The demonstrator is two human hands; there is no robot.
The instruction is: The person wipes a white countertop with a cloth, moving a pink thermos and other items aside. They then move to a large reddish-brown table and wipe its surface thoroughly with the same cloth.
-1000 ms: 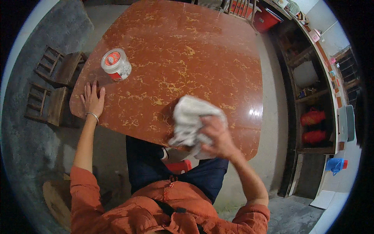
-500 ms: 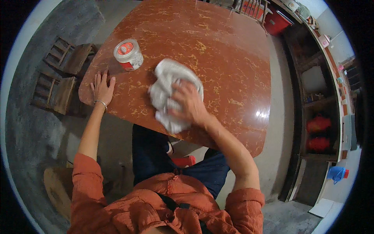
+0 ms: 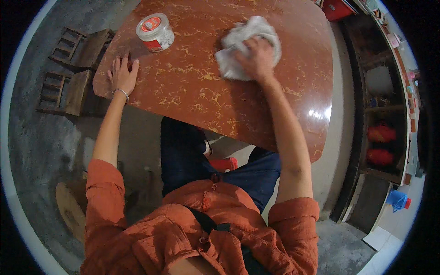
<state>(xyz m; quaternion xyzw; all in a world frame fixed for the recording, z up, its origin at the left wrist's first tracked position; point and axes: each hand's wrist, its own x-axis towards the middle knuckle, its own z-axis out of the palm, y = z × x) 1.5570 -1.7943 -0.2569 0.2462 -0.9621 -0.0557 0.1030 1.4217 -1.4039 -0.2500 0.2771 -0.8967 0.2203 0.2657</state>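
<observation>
The cloth has moved to upper centre under the right hand, its half-spread, blurred fingers' grip unclear; left hand splayed flat, table cropped above.

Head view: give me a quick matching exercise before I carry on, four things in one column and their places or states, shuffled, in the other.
Things
1. White cloth
2. Clear tub
3. Left hand
4. Wooden chairs

Places or states
a. Beyond the left edge of the table
b. Under the right hand
c. Resting on the tabletop with spread fingers, holding nothing
d. Standing on the tabletop, with a red label on its lid

Right pairs: 1-b, 2-d, 3-c, 4-a
</observation>
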